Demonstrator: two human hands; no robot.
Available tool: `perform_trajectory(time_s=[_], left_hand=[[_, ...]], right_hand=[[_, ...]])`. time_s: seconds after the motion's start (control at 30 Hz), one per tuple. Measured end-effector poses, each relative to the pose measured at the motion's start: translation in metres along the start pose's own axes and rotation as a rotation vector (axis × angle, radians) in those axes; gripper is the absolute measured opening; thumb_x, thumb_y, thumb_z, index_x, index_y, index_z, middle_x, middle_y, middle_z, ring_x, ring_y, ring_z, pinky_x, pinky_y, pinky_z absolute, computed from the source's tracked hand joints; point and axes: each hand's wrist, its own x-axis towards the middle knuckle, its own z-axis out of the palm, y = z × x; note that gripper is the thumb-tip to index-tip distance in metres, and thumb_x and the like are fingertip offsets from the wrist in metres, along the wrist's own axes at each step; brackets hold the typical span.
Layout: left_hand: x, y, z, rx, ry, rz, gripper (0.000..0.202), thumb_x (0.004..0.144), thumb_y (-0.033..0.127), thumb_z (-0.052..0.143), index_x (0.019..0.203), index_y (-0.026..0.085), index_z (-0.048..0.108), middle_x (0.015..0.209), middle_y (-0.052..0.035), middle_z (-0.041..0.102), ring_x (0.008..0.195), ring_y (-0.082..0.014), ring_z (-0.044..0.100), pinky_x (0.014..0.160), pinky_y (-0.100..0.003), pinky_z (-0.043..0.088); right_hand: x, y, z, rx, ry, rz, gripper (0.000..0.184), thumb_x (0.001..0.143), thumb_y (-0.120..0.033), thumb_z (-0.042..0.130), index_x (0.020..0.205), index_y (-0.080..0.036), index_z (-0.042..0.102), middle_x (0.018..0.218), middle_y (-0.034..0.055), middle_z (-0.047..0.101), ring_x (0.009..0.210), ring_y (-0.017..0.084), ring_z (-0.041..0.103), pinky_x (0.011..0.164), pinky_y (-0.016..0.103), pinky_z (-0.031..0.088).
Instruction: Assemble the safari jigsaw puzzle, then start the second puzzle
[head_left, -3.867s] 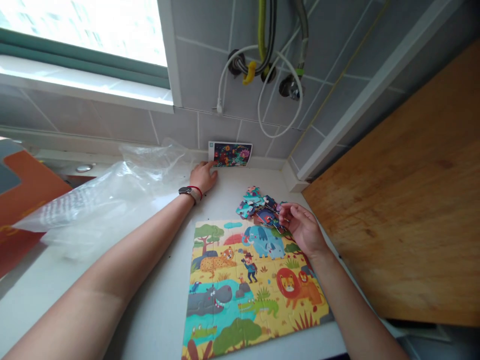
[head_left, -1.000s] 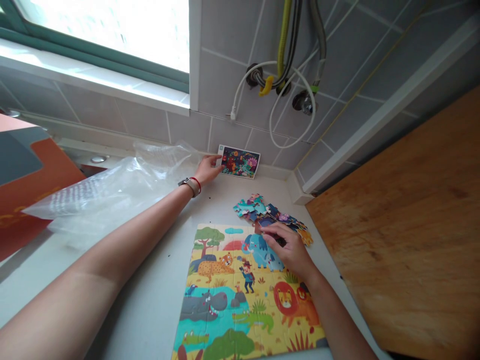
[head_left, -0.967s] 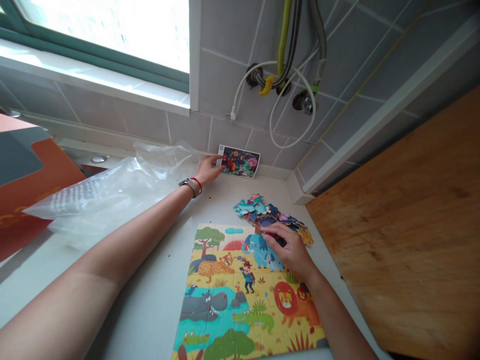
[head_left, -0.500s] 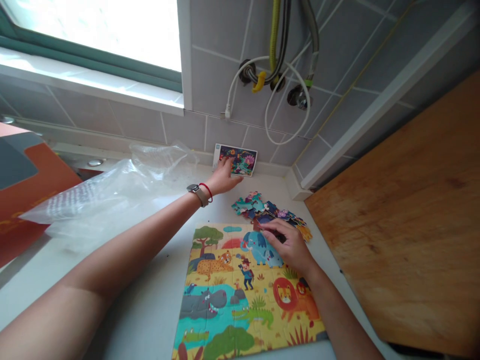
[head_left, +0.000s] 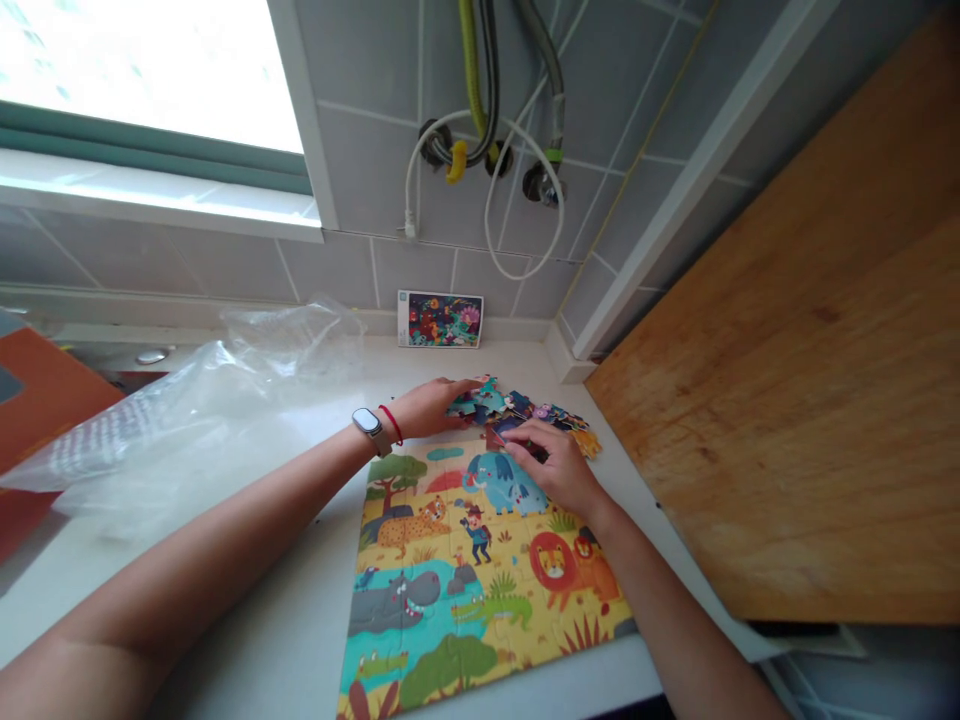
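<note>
An assembled animal jigsaw puzzle (head_left: 450, 570) lies flat on the white counter, with elephants, lions, a leopard and a hippo on it. Beyond its far edge is a heap of loose puzzle pieces (head_left: 559, 412), mostly dark blue and teal. My left hand (head_left: 431, 408), wearing a watch and a red cord, reaches over the left end of this heap with fingers stretched out. Just above the elephants, my right hand (head_left: 553, 458) has thumb and fingertips pinched at a dark brownish puzzle piece (head_left: 497, 433), partly hidden by the fingers.
Against the tiled wall leans a small picture card (head_left: 442, 320). Crumpled clear plastic (head_left: 225, 390) and an orange box (head_left: 52, 400) occupy the left side. A wooden board (head_left: 810, 350) stands on the right. Hoses and a white cable (head_left: 487, 225) hang above.
My left hand has come away from the picture card and down to the loose pieces. The card now stands uncovered. My right hand stays by the heap, and the view has shifted.
</note>
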Motion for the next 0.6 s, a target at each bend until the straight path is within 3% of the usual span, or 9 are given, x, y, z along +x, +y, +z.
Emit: perform_trajectory(time_s=[0.13, 0.27, 0.43, 0.6], left_hand=[[-0.004, -0.005, -0.005, -0.063, 0.067, 0.036, 0.086, 0.075, 0.029, 0.084, 0.153, 0.029, 0.049, 0.125, -0.0101, 0.075, 0.112, -0.0300, 0.071, 0.096, -0.040, 0.054], [-0.013, 0.000, -0.013, -0.157, 0.104, 0.000, 0.090, 0.076, 0.027, 0.083, 0.157, 0.029, 0.043, 0.128, -0.0097, 0.075, 0.113, -0.0286, 0.072, 0.098, -0.042, 0.055], [-0.033, 0.025, -0.015, -0.188, 0.160, -0.046, 0.090, 0.075, 0.026, 0.086, 0.155, 0.028, 0.045, 0.128, -0.0095, 0.075, 0.115, -0.0286, 0.071, 0.097, -0.042, 0.056], [-0.076, 0.060, -0.005, -0.192, 0.219, 0.005, 0.085, 0.079, 0.025, 0.085, 0.154, 0.033, 0.045, 0.129, -0.0079, 0.072, 0.113, -0.0263, 0.071, 0.097, -0.042, 0.058]], right_hand=[[0.001, -0.001, 0.000, 0.019, 0.003, 0.005, 0.019, 0.098, -0.034, 0.065, 0.104, -0.024, 0.080, 0.101, 0.0071, 0.077, 0.095, 0.021, 0.072, 0.085, 0.035, 0.057], [0.002, -0.002, -0.002, 0.032, 0.016, -0.012, 0.019, 0.097, -0.034, 0.065, 0.102, -0.024, 0.081, 0.101, 0.0068, 0.078, 0.094, 0.021, 0.072, 0.086, 0.035, 0.056], [0.002, 0.003, -0.004, 0.025, 0.048, -0.015, 0.020, 0.097, -0.036, 0.066, 0.099, -0.023, 0.081, 0.096, 0.0067, 0.078, 0.087, 0.021, 0.071, 0.083, 0.035, 0.055], [0.003, 0.007, -0.004, 0.053, 0.077, 0.018, 0.025, 0.095, -0.040, 0.065, 0.098, -0.021, 0.081, 0.095, 0.0075, 0.080, 0.082, 0.021, 0.071, 0.077, 0.033, 0.055]])
